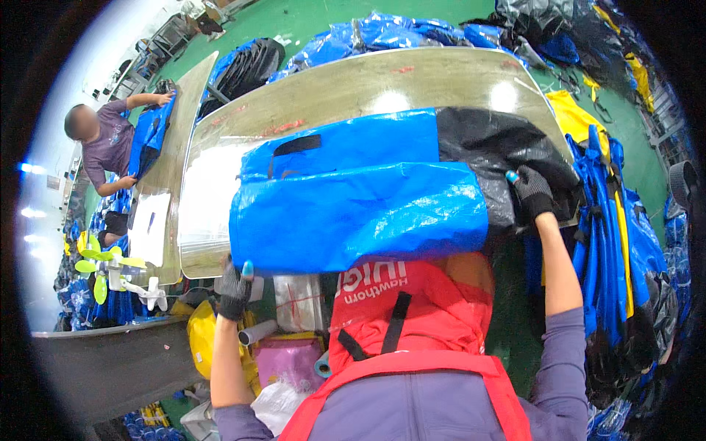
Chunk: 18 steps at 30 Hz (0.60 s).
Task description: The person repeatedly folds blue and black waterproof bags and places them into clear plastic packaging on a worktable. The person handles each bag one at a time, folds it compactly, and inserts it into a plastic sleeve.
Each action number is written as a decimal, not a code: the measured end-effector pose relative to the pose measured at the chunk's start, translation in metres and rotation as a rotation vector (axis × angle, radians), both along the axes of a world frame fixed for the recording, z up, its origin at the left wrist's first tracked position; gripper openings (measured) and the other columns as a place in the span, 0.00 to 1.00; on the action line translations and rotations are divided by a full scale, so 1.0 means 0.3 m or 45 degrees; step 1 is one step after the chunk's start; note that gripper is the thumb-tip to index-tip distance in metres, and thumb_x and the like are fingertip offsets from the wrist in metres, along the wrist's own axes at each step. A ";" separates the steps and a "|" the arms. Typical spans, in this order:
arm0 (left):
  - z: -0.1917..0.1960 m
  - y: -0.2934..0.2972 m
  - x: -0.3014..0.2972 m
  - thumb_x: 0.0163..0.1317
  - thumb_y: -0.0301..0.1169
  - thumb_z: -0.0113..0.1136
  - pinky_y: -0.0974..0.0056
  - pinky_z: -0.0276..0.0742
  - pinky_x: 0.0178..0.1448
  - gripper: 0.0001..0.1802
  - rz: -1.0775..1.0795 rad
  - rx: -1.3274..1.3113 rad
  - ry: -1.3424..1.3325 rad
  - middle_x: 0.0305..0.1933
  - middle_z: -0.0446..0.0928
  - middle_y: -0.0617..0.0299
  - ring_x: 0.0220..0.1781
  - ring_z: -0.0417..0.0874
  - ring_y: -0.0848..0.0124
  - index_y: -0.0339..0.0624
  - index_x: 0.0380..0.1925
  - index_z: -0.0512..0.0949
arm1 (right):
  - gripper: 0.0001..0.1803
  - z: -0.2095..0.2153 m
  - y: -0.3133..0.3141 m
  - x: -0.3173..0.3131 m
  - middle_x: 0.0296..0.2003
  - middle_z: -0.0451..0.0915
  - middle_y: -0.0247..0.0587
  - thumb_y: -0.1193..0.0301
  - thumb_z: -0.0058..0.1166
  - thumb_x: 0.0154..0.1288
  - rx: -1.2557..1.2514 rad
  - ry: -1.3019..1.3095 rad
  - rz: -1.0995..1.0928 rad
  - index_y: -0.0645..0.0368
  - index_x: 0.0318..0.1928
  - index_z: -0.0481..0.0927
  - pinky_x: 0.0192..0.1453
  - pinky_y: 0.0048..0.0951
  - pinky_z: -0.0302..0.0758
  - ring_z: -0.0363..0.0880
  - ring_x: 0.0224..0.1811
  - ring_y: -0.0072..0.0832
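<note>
A large blue and black bag [360,213] of shiny coated fabric lies flat across the table in front of me. Its blue part is folded over lengthwise, and a black strip [296,145] shows on the far layer. My left hand [234,290], in a dark glove with a blue thumb tip, is closed at the near left corner of the blue fabric. On the black end, my right hand [533,192] grips the material, its thumb on top; the fingertips are partly hidden. The black end [507,147] looks crumpled.
The table [331,84] has a curved-looking far edge, with blue bags [382,33] piled beyond it. Blue and yellow bags [610,220] hang at the right. At the left, a co-worker [107,140] handles a blue piece, near a green-bladed fan [103,264]. I wear a red apron [412,316].
</note>
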<state>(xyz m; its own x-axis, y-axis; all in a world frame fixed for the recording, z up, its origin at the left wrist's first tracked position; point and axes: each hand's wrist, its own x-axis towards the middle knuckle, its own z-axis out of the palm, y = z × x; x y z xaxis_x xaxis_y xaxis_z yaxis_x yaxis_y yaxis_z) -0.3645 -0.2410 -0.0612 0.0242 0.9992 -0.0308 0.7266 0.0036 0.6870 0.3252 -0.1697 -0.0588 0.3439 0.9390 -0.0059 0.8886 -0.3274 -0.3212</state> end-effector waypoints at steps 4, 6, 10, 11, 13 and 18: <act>0.022 0.151 0.141 0.62 0.41 0.64 0.62 0.74 0.46 0.23 0.135 0.432 -0.417 0.41 0.78 0.55 0.41 0.78 0.67 0.34 0.48 0.75 | 0.25 0.040 -0.052 -0.040 0.46 0.80 0.51 0.49 0.48 0.65 0.037 -0.224 0.040 0.55 0.48 0.82 0.52 0.45 0.75 0.79 0.48 0.48; 0.008 0.131 0.183 0.59 0.40 0.66 0.62 0.75 0.48 0.23 0.557 -0.076 -0.251 0.41 0.80 0.55 0.41 0.79 0.66 0.34 0.48 0.77 | 0.23 0.059 -0.068 -0.053 0.42 0.79 0.49 0.49 0.49 0.65 0.108 -0.547 0.194 0.55 0.45 0.83 0.52 0.47 0.74 0.77 0.47 0.47; -0.004 0.091 0.263 0.54 0.40 0.65 0.50 0.68 0.62 0.36 0.451 -0.014 0.412 0.57 0.73 0.38 0.57 0.75 0.46 0.34 0.61 0.68 | 0.25 0.077 -0.070 -0.077 0.43 0.79 0.47 0.46 0.49 0.62 -0.115 -0.365 0.200 0.55 0.41 0.84 0.55 0.48 0.70 0.75 0.50 0.47; 0.014 0.101 0.282 0.53 0.37 0.63 0.49 0.62 0.66 0.39 0.407 0.146 0.586 0.61 0.68 0.38 0.61 0.70 0.44 0.34 0.64 0.62 | 0.26 0.081 -0.069 -0.082 0.44 0.79 0.47 0.46 0.49 0.62 -0.084 -0.409 0.218 0.55 0.41 0.84 0.55 0.48 0.70 0.75 0.51 0.47; 0.058 0.163 0.337 0.47 0.28 0.59 0.48 0.49 0.74 0.48 0.227 0.650 1.026 0.70 0.57 0.39 0.69 0.61 0.41 0.36 0.71 0.51 | 0.25 0.088 -0.065 -0.092 0.46 0.78 0.48 0.45 0.50 0.61 -0.092 -0.442 0.203 0.53 0.41 0.84 0.54 0.48 0.70 0.74 0.52 0.46; 0.078 0.310 0.497 0.62 0.51 0.50 0.41 0.42 0.75 0.38 -0.463 0.648 1.022 0.70 0.58 0.39 0.72 0.55 0.42 0.47 0.69 0.60 | 0.26 0.097 -0.090 -0.101 0.49 0.75 0.50 0.47 0.54 0.58 0.056 -0.558 0.329 0.55 0.46 0.81 0.57 0.50 0.64 0.70 0.55 0.48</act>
